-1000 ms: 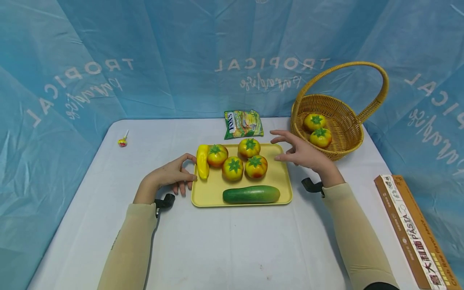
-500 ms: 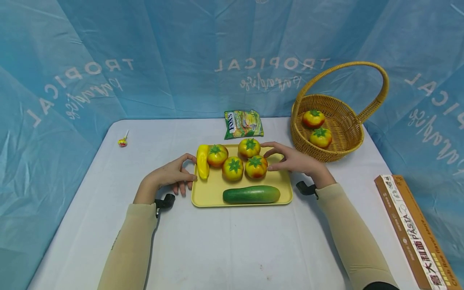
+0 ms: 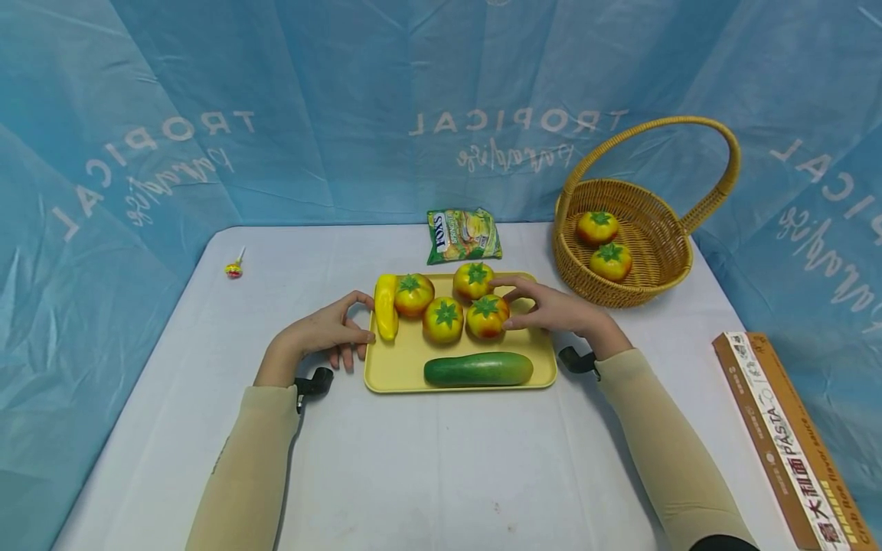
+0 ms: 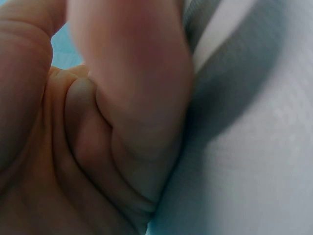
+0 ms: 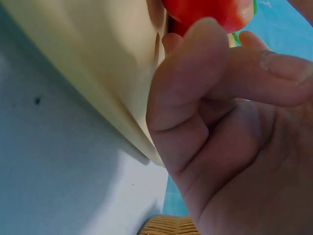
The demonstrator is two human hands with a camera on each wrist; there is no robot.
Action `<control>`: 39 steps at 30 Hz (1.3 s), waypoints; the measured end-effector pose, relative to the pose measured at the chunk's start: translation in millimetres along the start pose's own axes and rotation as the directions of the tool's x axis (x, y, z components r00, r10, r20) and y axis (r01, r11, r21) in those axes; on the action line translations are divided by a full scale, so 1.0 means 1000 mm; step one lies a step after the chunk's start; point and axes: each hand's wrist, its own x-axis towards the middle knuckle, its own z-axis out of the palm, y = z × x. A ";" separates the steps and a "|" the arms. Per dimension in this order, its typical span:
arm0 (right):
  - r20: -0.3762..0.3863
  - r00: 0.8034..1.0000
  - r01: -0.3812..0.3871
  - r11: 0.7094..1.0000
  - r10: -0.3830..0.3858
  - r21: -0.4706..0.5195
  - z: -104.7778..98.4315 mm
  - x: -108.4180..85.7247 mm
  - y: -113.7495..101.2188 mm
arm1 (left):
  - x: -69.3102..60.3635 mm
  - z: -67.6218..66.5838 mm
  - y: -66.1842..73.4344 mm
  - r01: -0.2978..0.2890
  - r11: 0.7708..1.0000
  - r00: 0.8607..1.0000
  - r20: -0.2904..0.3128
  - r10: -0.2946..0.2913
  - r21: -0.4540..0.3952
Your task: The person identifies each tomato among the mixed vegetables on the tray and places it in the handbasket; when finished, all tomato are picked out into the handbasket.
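On a yellow tray (image 3: 406, 373) lie several yellow-red toy tomatoes with green star-shaped tops, a yellow banana (image 3: 386, 308) and a green cucumber (image 3: 478, 369). My left hand (image 3: 324, 330) holds the tray's left rim with thumb and index finger, its other fingers low beside the tray. Reaching over the right side, my right hand (image 3: 551, 306) has its thumb and bent fingers about the front-right tomato (image 3: 486, 317), the thumb at its right side. In the right wrist view, the curled fingers partly hide a red tomato (image 5: 215, 12). Only my left hand (image 4: 122, 98) and cloth show in the left wrist view.
A wicker basket (image 3: 661, 264) with two tomatoes stands at the back right, its tall handle arching above. Behind the tray lies a green snack bag (image 3: 464, 236). A lollipop (image 3: 234, 267) lies at far left, a long pasta box (image 3: 792, 440) along the right edge.
My right hand has come left and down from beside the basket to the front-right tomato. The rear tomato in the basket has rolled a little. My left hand has stayed at the tray.
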 end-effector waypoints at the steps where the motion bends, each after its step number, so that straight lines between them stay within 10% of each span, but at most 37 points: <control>1: 0.000 1.000 0.000 1.000 0.000 0.001 0.001 0.000 -0.001 | 0.000 0.000 0.000 0.000 1.000 1.000 0.001 0.000 -0.001; 39: 0.013 1.000 -0.020 1.000 0.021 -0.016 0.009 0.006 -0.001 | 0.001 -0.001 -0.001 -0.001 1.000 1.000 0.008 0.001 -0.003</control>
